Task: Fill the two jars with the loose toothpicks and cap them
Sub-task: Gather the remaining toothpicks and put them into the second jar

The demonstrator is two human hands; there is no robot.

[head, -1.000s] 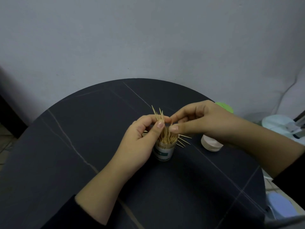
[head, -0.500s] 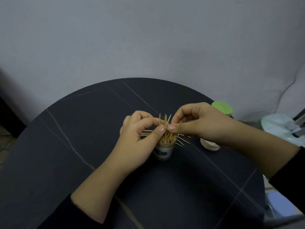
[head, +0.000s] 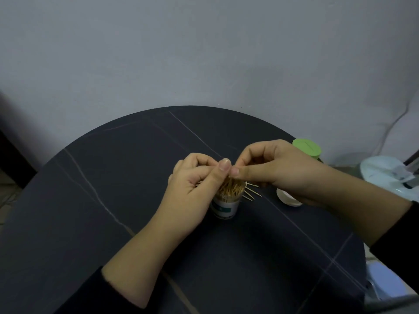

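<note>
Wooden toothpicks (head: 231, 189) pinched by both hands (head: 195, 184) (head: 272, 168) over mid-table jar (head: 224, 206).

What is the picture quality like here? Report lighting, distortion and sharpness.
Head view: dim, flat light with no glare on the dark table; wide-angle bending curves the table rim; the left hand and right hand look fairly sharp, while the toothpicks in the jar merge into a soft mass.
</note>
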